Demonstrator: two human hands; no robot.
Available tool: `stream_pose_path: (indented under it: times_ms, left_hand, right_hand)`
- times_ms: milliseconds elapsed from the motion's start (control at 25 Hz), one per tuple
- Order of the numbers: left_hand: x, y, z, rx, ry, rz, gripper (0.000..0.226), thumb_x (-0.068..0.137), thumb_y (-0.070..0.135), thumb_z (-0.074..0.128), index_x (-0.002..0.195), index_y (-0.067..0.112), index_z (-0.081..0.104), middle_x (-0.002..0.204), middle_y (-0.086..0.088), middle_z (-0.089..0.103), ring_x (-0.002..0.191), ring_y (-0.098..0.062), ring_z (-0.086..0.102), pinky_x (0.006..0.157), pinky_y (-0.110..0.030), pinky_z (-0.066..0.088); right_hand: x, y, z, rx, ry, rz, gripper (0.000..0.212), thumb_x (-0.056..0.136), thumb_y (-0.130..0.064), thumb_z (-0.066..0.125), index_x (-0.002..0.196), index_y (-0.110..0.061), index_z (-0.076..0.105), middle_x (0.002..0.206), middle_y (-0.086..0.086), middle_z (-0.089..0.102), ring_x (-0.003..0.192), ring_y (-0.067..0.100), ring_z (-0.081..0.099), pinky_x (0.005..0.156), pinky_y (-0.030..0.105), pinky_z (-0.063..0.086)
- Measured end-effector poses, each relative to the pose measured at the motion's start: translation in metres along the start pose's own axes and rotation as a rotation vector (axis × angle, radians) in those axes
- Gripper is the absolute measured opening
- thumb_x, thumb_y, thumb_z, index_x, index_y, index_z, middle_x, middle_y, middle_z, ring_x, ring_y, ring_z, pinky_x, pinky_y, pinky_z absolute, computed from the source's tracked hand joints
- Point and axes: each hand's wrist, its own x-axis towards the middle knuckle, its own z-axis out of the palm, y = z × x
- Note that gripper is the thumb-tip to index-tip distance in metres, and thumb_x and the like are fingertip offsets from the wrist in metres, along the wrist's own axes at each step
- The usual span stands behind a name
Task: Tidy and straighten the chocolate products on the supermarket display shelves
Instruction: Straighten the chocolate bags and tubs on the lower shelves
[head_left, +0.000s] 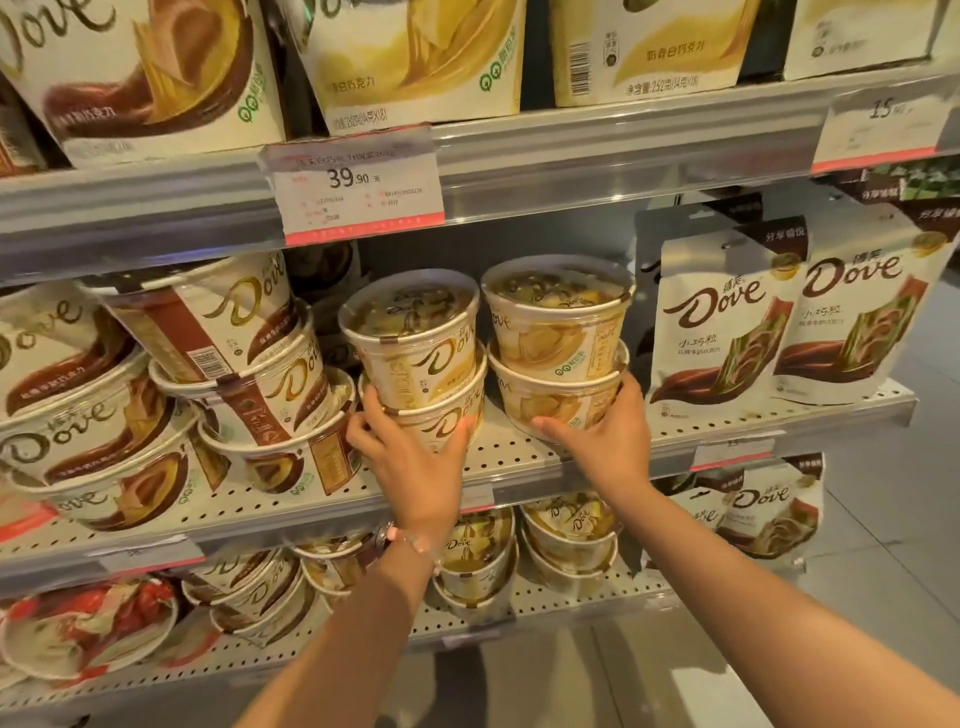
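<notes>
Two hands hold chocolate tubs on the middle shelf (519, 457).

The left hand (415, 447) grips the bottom tub (441, 415) of one stack. Just right of it, the right hand (602, 436) grips the bottom tub of the next stack (558, 400).

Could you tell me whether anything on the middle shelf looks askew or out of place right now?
Yes. The brown Dove tubs left of the hands lean and tip sideways instead of stacking squarely. The two yellow tub stacks, held by the left hand and right hand, stand fairly upright, though the left stack tilts slightly. The Dove pouches stand in order.
</notes>
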Motion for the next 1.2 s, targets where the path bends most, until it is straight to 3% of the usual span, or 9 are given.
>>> stream_pose_path:
  times_ms: [160,320,480,560,720,1080,1200]
  left_hand:
    - [-0.009,-0.007,0.001,-0.079,0.026,0.082,0.108,0.07,0.035,0.079,0.148,0.012,0.008,0.143,-0.018,0.022,0.125,-0.032,0.034,0.098,-0.035,0.028]
    - [-0.012,-0.007,0.002,-0.145,-0.012,0.09,0.104,0.079,0.026,0.073,0.148,0.01,-0.003,0.15,-0.019,0.014,0.136,-0.029,0.022,0.108,-0.035,0.023]
    - [-0.011,-0.002,-0.002,-0.15,0.001,0.025,0.114,0.067,0.03,0.082,0.146,0.003,0.005,0.147,-0.022,0.019,0.135,-0.029,0.022,0.108,-0.016,0.012]
    - [-0.009,0.002,0.0,-0.111,0.016,0.01,0.125,0.054,0.04,0.087,0.144,0.001,0.009,0.144,-0.022,0.022,0.133,-0.03,0.023,0.108,-0.024,0.014]
    - [-0.004,0.001,0.011,-0.045,0.078,-0.043,0.135,0.042,0.049,0.089,0.143,0.006,0.01,0.141,-0.019,0.023,0.131,-0.032,0.025,0.11,-0.039,0.024]
    - [-0.003,-0.006,0.003,-0.111,0.031,-0.063,0.125,0.051,0.046,0.087,0.146,0.023,0.009,0.149,-0.008,0.024,0.137,-0.02,0.021,0.108,-0.028,0.017]
    - [-0.006,-0.007,0.001,-0.195,0.051,-0.125,0.117,0.049,0.042,0.089,0.14,0.017,0.021,0.138,-0.007,0.037,0.127,-0.019,0.037,0.104,-0.024,0.027]
  right_hand:
    - [0.0,0.009,-0.01,0.11,-0.071,-0.002,0.102,0.057,-0.033,0.087,0.138,-0.018,0.027,0.132,0.0,0.051,0.116,0.011,0.047,0.094,0.024,0.039]
    - [-0.004,0.008,-0.005,0.059,-0.058,-0.071,0.095,0.063,-0.032,0.083,0.138,-0.021,0.026,0.135,0.0,0.047,0.123,0.015,0.045,0.103,0.031,0.038]
    - [-0.009,-0.006,0.006,-0.006,0.044,0.018,0.121,0.05,-0.05,0.086,0.144,-0.014,0.019,0.144,0.007,0.034,0.134,0.021,0.03,0.11,0.036,0.031]
    - [-0.011,-0.01,0.012,-0.072,0.097,0.033,0.129,0.046,-0.054,0.086,0.145,-0.011,0.015,0.145,0.011,0.029,0.136,0.024,0.023,0.112,0.039,0.026]
    - [-0.007,-0.004,0.016,-0.11,0.129,0.015,0.126,0.045,-0.051,0.087,0.142,-0.009,0.019,0.141,0.013,0.031,0.133,0.026,0.025,0.11,0.038,0.027]
    - [0.003,0.006,-0.002,-0.003,0.022,-0.022,0.116,0.051,-0.041,0.089,0.141,-0.007,0.025,0.141,0.01,0.037,0.131,0.025,0.036,0.108,0.037,0.034]
    - [0.001,0.007,-0.005,0.041,-0.005,-0.029,0.114,0.054,-0.038,0.088,0.142,-0.009,0.023,0.143,0.008,0.037,0.132,0.024,0.036,0.11,0.039,0.034]
